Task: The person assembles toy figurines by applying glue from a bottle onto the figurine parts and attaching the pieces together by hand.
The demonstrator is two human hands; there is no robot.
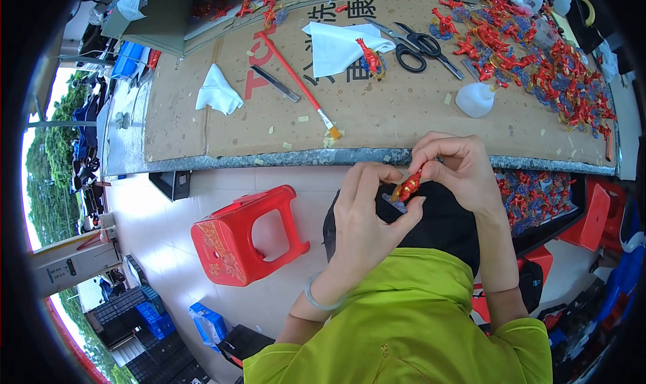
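Both my hands hold one small red and gold toy figure (408,187) just below the table's front edge. My left hand (367,216) pinches its lower end between thumb and fingers. My right hand (452,165) grips its upper end with curled fingers. A pale bangle circles my left wrist. A large heap of similar red, blue and gold figures (552,67) covers the table's right side. One more figure (369,55) lies on a white cloth (336,44).
The cardboard-covered table (377,125) carries a red-handled brush (296,81), black scissors (417,47), a white squeeze bottle (476,98), a dark pen-like tool and a second white cloth (219,91). A red plastic stool (245,239) stands on the tiled floor at the left. A bin of figures (538,195) sits under the table's right.
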